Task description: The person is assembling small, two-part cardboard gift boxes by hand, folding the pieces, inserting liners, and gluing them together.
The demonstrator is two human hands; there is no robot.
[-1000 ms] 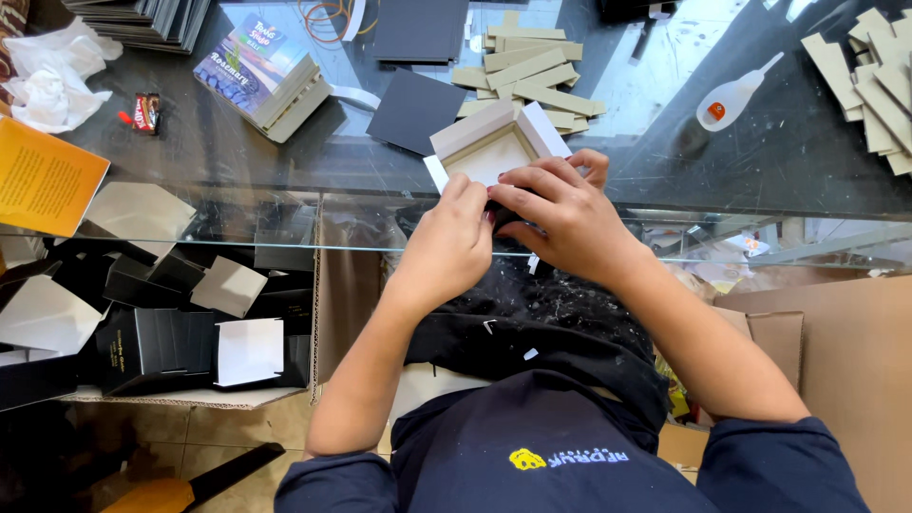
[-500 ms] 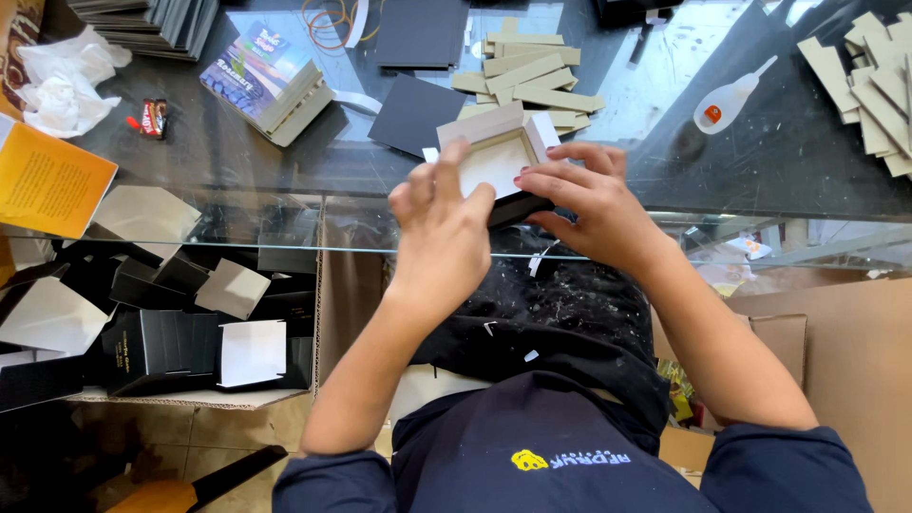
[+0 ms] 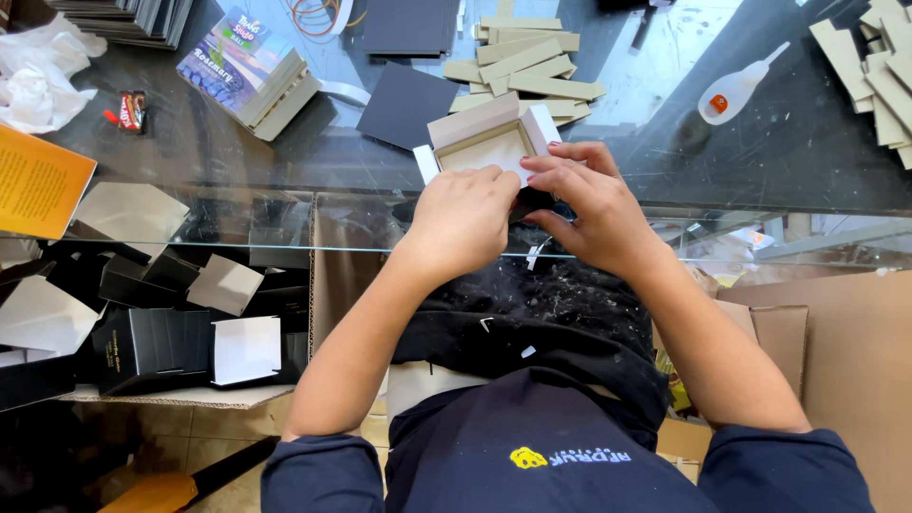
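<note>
Glass forms the table top (image 3: 237, 161), and the small cardboard box (image 3: 489, 144) sits on it close to the near edge, at the middle of the scene. Its inside is pale and its walls are grey board; I cannot tell if anything lies in it. Both hands are closed on its near side: the left hand (image 3: 463, 220) curls its fingers over the near wall, and the right hand (image 3: 589, 204) pinches the near right corner with thumb and fingertips.

Just beyond the box lies one dark square sheet (image 3: 407, 104), with a second dark sheet (image 3: 410, 24) farther off. A loose pile of grey board strips (image 3: 527, 62) lies far right of them, too overlapped to count, and another heap of strips (image 3: 869, 57) is at the far right edge. One white glue bottle (image 3: 736, 90) with an orange cap lies on its side between the two heaps. To the far left is one stack of printed cards (image 3: 252, 71), one crumpled white wrapper (image 3: 43, 71) and one orange sheet (image 3: 38, 180). Under the glass on the left, a cardboard tray (image 3: 171, 394) holds several black folded boxes (image 3: 152, 347) with white flaps.
</note>
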